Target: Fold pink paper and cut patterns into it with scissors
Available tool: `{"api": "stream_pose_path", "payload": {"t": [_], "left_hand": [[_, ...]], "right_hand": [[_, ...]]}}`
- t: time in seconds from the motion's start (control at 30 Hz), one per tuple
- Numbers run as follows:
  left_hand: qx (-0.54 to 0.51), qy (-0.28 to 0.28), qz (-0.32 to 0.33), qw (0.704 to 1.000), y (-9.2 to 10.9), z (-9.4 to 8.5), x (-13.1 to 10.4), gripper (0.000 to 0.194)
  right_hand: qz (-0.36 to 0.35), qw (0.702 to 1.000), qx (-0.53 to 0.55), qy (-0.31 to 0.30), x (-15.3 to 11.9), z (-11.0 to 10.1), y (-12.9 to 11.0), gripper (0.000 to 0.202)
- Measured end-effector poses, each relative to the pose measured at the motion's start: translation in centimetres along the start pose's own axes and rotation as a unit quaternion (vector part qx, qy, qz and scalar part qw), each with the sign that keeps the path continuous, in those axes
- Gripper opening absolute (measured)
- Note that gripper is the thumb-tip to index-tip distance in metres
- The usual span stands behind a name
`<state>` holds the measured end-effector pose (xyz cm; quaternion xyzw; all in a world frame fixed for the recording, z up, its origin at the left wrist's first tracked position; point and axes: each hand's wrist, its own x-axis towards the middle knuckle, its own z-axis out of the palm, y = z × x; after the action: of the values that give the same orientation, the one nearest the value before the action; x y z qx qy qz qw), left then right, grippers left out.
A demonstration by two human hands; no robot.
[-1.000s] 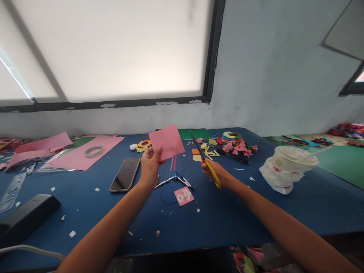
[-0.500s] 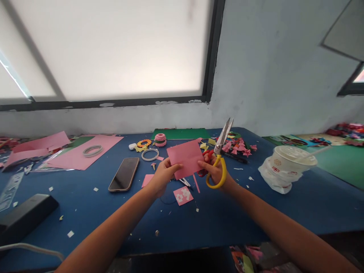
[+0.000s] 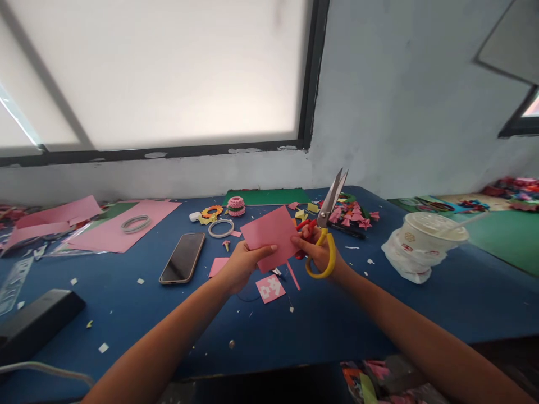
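A pink square of paper [image 3: 270, 233] is held up above the table, tilted, between both my hands. My left hand [image 3: 243, 266] pinches its lower left part, thumb on the front face. At the right corner, my right hand [image 3: 316, 251] grips the paper with thumb and fingers. The same hand also holds scissors [image 3: 330, 205] with red and yellow handles, their blades pointing up and slightly apart, away from the paper. Below on the table lie a small pink square with white patches [image 3: 270, 288], a thin pink strip [image 3: 293, 275] and another pink piece [image 3: 218, 266].
A phone [image 3: 182, 258] and a tape roll [image 3: 221, 228] lie left of my hands. Pink sheets [image 3: 122, 230] carry another roll. Folded pink paper pieces [image 3: 357, 213] are heaped behind the scissors. A bagged cup with a straw [image 3: 425, 241] stands at right.
The pink paper has turned a little and shifted slightly left, its left side lower. My left thumb lies further across it. The scissors stay in my right hand.
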<state>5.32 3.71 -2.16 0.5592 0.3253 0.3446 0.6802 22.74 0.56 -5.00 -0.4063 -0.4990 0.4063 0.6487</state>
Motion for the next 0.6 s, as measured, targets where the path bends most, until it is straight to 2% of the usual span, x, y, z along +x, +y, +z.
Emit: {"api": "stream_pose_path", "payload": {"t": [0.17, 0.33, 0.43, 0.6], "left_hand": [[0.004, 0.016, 0.006, 1.000, 0.1, 0.0, -0.1, 0.035], [0.022, 0.037, 0.004, 0.999, 1.5, -0.9, 0.1, 0.029], [0.068, -0.014, 0.013, 0.997, 2.3, -2.0, 0.2, 0.028], [0.187, -0.147, -0.084, 0.968, 2.3, -2.5, -0.2, 0.025]], "right_hand": [[-0.009, 1.000, -0.019, -0.010, 0.0, -0.3, -0.1, 0.039], [-0.006, 0.998, -0.046, -0.040, 0.2, -0.9, -0.2, 0.038], [0.009, 0.994, -0.058, -0.091, 0.2, -1.2, -0.3, 0.038], [0.038, 0.975, -0.110, -0.192, -0.3, -1.3, -0.3, 0.033]]}}
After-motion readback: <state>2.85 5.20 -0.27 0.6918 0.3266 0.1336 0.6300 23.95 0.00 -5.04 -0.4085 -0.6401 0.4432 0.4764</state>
